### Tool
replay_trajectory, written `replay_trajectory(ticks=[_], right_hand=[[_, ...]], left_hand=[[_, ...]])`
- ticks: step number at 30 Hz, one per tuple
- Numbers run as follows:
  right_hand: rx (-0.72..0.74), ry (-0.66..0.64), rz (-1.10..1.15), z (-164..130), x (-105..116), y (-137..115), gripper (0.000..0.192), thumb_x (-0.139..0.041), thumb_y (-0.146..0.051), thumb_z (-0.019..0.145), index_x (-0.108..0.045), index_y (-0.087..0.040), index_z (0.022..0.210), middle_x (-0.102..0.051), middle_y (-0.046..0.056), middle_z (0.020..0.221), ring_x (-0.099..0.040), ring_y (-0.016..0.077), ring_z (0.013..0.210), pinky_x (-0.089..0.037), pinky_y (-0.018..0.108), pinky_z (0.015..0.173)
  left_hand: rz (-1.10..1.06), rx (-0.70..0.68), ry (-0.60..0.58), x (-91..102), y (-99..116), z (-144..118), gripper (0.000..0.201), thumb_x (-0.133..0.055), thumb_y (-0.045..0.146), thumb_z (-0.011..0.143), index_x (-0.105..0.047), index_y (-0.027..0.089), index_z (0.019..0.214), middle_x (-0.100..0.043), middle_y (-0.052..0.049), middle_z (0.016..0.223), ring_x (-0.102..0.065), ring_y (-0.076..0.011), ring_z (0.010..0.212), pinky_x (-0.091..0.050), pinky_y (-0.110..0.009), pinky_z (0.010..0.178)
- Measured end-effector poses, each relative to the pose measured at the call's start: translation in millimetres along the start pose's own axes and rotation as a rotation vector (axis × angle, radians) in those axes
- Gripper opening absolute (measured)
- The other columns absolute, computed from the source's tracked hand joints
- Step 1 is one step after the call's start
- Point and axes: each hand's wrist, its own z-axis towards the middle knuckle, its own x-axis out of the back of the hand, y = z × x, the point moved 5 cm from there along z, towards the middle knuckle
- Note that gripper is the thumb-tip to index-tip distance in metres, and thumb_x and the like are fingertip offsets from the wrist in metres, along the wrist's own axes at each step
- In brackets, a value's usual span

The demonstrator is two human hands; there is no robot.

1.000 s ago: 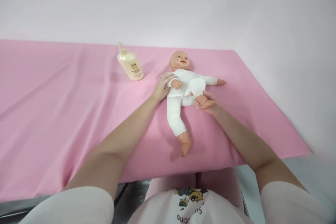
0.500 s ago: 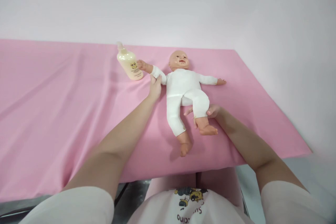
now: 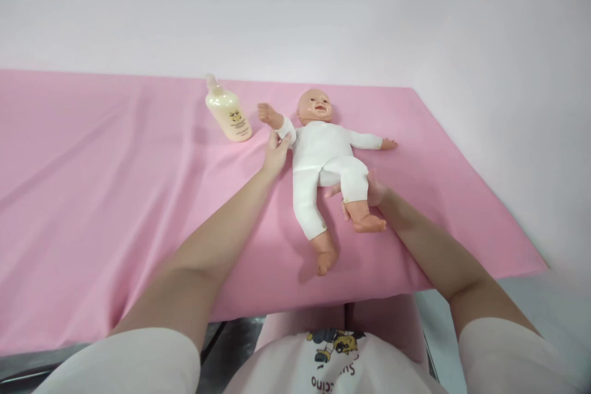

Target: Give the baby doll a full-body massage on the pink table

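Observation:
A baby doll in a white suit lies on its back on a pink sheet, head toward the wall. My left hand grips the doll's upper arm on the left side of the view, and that arm points up toward a cream lotion bottle. My right hand holds the doll's leg on the right just above the bare foot, with the leg lifted off the sheet. The other leg lies stretched toward me.
The lotion bottle lies tilted on the sheet left of the doll's head. A plain wall rises behind the sheet's far edge. The sheet's right edge drops off beyond the doll's outstretched arm. My lap and white sleeves fill the bottom.
The doll's arm went from folded on its chest to stretched up and out toward the bottle. Its bent leg was pulled down straighter, with my right hand sliding to the lower leg.

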Motion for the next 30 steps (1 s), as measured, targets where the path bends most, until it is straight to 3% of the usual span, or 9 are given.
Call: replay_trajectory(ticks=[3,6,10,14,18,23,30], right_hand=[[-0.003,0.175,0.036,-0.9,6.0,-4.2,0.104,-0.026,-0.098,0.073,-0.058,-0.009,0.117,-0.064,0.004,0.058,-0.056,0.0169,0.051,-0.045,0.03,0.055],[0.034,0.362,0.101,-1.1,14.0,-12.5,0.086,-0.016,-0.087,0.085,-0.06,-0.015,0.1,-0.052,-0.002,0.048,-0.046,0.014,0.047,-0.043,0.03,0.058],[0.092,0.492,0.175,-0.8,22.1,-20.0,0.073,-0.015,-0.074,0.095,-0.059,-0.017,0.088,-0.043,-0.005,0.047,-0.037,0.0116,0.047,-0.038,0.027,0.054],[0.099,0.588,0.175,-2.4,27.9,-19.0,0.069,-0.026,-0.076,0.093,-0.06,-0.016,0.088,-0.043,-0.004,0.051,-0.036,0.0118,0.047,-0.036,0.027,0.052],[0.095,0.612,0.154,-3.6,26.1,-19.9,0.065,-0.044,-0.077,0.086,-0.061,-0.015,0.089,-0.048,-0.003,0.052,-0.04,0.0123,0.049,-0.037,0.026,0.053],[0.104,0.589,0.141,-4.3,20.0,-21.0,0.06,-0.05,-0.072,0.086,-0.062,-0.014,0.095,-0.054,0.0,0.059,-0.045,0.0127,0.054,-0.041,0.027,0.057],[0.106,0.391,0.099,-4.1,9.0,-11.8,0.061,-0.053,-0.071,0.087,-0.065,-0.013,0.104,-0.065,0.003,0.075,-0.056,0.0123,0.06,-0.047,0.024,0.056]], left_hand=[[0.051,-0.112,-0.096,-6.6,21.0,-3.7,0.056,-0.065,0.065,0.084,-0.064,0.022,0.12,-0.065,-0.012,0.128,-0.058,-0.0287,0.126,-0.044,-0.048,0.112],[0.156,-0.19,-0.216,-11.6,35.4,-6.8,0.049,-0.064,0.058,0.087,-0.068,0.023,0.122,-0.061,-0.012,0.136,-0.054,-0.0296,0.131,-0.039,-0.049,0.117],[0.236,-0.181,-0.237,-10.7,37.0,-7.2,0.046,-0.061,0.054,0.09,-0.069,0.023,0.124,-0.059,-0.012,0.139,-0.053,-0.0287,0.133,-0.038,-0.05,0.117],[0.256,-0.237,-0.245,-11.4,35.2,-6.4,0.051,-0.057,0.062,0.091,-0.07,0.023,0.121,-0.062,-0.013,0.136,-0.054,-0.0291,0.132,-0.037,-0.051,0.118],[0.264,-0.268,-0.248,-11.8,33.3,-5.3,0.058,-0.054,0.067,0.09,-0.07,0.022,0.122,-0.062,-0.014,0.136,-0.055,-0.0285,0.132,-0.039,-0.049,0.117],[0.233,-0.259,-0.233,-11.0,34.3,-5.7,0.056,-0.058,0.065,0.089,-0.07,0.021,0.122,-0.064,-0.013,0.134,-0.056,-0.0291,0.131,-0.038,-0.05,0.117],[-0.043,-0.027,-0.106,-8.1,16.8,-3.4,0.055,-0.068,0.058,0.085,-0.062,0.02,0.125,-0.068,-0.012,0.128,-0.062,-0.0293,0.122,-0.047,-0.046,0.11]])
